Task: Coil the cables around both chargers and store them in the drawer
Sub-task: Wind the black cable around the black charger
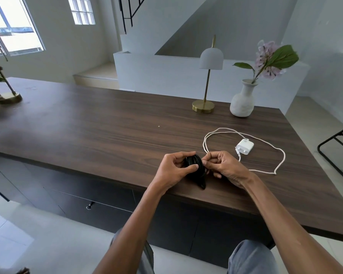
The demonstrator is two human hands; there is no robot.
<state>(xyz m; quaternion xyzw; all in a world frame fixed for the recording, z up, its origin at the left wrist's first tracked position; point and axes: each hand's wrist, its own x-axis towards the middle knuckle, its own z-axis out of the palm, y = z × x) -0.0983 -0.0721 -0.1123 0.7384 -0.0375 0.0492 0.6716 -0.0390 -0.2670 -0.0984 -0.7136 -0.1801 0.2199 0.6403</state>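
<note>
A black charger (194, 162) with its black cable wound around it sits between my two hands, just above the near edge of the dark wooden table (99, 123). My left hand (176, 167) grips the black bundle from the left, thumb on top. My right hand (224, 167) pinches the cable at the bundle's right side. A short black piece hangs below the bundle. A white charger (245, 146) lies on the table to the right, its white cable (273, 153) spread in a loose loop around it. A closed dark drawer with a small knob (90, 206) is under the table at the left.
A brass lamp with a white shade (208, 76) and a white vase with a pink flower (243, 100) stand at the table's far right. Another brass base (7, 98) stands at the far left. A black metal frame (335, 153) is beside the table's right end.
</note>
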